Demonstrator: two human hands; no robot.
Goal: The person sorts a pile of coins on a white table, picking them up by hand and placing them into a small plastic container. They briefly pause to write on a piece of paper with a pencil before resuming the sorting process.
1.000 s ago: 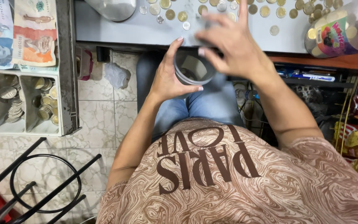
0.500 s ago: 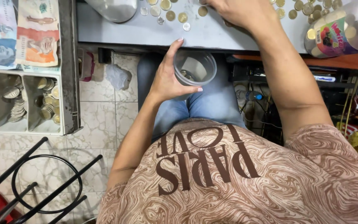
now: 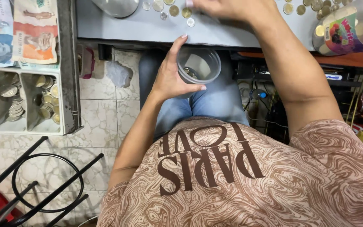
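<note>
The left hand [image 3: 171, 80] has its grip closed around a clear plastic cup [image 3: 198, 65], held just below the table [image 3: 148, 29] near edge; a few coins lie inside. The right hand [image 3: 227, 8] rests over loose coins [image 3: 174, 10] on the table, its grip hidden. A tray [image 3: 66, 84] at the left holds sorted coins.

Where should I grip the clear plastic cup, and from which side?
Grip the clear plastic cup around its side wall just below the rim, coming from its left, as the left hand does. It stands upright and open-topped, so a sideways wrap keeps the mouth free.
</note>
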